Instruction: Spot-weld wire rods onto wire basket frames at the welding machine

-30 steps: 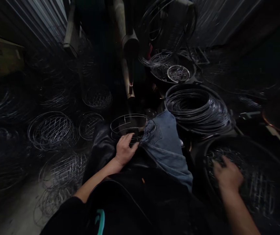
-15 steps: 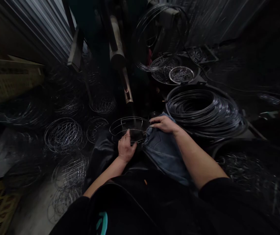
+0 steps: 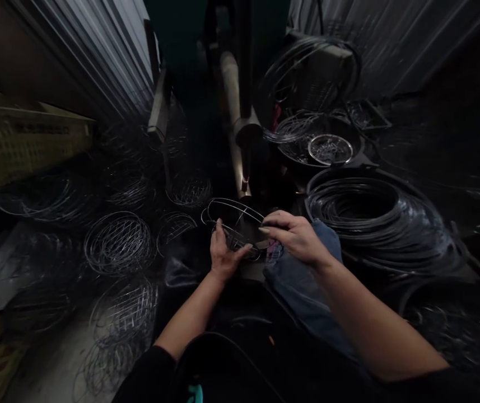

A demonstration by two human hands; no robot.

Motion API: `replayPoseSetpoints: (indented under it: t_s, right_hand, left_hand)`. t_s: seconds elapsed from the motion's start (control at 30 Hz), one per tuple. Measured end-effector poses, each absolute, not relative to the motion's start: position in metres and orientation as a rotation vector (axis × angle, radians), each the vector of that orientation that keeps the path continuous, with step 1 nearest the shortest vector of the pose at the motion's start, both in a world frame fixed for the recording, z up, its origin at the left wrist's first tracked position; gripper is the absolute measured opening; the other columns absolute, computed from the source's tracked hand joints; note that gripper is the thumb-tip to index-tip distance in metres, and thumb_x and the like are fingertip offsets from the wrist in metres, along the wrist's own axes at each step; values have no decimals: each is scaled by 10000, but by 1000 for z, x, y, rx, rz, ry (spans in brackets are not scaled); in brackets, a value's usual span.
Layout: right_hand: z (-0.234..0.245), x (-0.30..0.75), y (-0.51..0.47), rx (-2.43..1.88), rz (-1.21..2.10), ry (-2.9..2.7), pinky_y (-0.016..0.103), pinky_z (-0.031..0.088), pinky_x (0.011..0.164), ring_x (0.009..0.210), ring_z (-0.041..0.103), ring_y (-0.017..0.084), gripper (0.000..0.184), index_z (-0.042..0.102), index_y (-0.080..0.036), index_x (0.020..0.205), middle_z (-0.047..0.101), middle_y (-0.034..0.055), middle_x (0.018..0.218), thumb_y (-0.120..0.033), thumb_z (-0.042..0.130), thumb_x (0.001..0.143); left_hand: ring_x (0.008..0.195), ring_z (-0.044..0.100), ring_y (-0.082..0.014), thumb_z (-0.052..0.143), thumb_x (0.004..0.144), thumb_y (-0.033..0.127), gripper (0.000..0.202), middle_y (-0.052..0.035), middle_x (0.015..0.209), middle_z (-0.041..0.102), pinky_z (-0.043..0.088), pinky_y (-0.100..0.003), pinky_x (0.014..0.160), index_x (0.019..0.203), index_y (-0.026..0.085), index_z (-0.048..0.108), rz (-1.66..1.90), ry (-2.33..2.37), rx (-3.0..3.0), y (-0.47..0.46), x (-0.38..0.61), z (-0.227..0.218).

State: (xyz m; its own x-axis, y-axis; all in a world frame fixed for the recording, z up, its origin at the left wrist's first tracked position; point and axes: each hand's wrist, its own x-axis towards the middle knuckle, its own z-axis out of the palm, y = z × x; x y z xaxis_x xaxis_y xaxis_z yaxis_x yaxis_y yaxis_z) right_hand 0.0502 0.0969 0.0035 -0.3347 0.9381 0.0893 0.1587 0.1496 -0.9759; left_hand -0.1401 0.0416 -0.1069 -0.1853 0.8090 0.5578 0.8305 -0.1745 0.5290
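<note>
An oval wire basket frame [image 3: 231, 215] sits tilted in front of me, under the tip of a machine arm [image 3: 242, 184]. My left hand [image 3: 224, 254] grips the frame's near rim from below. Fingers of my right hand [image 3: 294, 235] pinch the frame's right side. A blue denim cloth [image 3: 307, 280] lies over my knee beneath the right wrist.
Several finished wire baskets [image 3: 119, 242] lie on the floor at left. A big coil of dark wire [image 3: 374, 215] lies at right, with a round tub of wire parts [image 3: 327, 148] behind it. A yellow crate [image 3: 25, 143] stands far left; corrugated metal walls close the back.
My right hand came from the tub at far right to the frame and now pinches it. The frame has been lifted and tilted toward the machine arm; my view shifted left.
</note>
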Motion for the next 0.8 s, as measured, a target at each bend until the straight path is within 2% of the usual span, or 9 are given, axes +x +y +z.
replayPoseSetpoints:
  t_s: [0.17, 0.5, 0.8]
  right_hand:
    - [13, 34, 98, -1090, 1284, -1546, 261, 472, 581, 599, 574, 129, 152, 729, -178, 779, 639, 23, 741, -318, 700, 727]
    - [9, 30, 133, -1109, 1129, -1537, 261, 463, 552, 556, 544, 116, 97, 701, -179, 695, 605, 3, 651, -274, 689, 709]
    - [3, 30, 144, -1118, 961, -1525, 267, 480, 584, 594, 574, 121, 105, 689, -194, 709, 645, 22, 729, -294, 667, 735]
  left_hand:
    - [1107, 581, -277, 780, 664, 470, 981, -182, 1236, 569, 514, -404, 915, 1449, 147, 288, -1508, -1972, -1951, 66, -141, -102]
    - [1131, 568, -273, 778, 667, 466, 956, -168, 1269, 558, 502, -413, 953, 1444, 163, 310, -1664, -1944, -1947, 113, -137, -116]
    - [1158, 555, -266, 772, 676, 461, 924, -159, 1291, 548, 467, -413, 1004, 1431, 172, 326, -1696, -1925, -2006, 135, -136, -119]
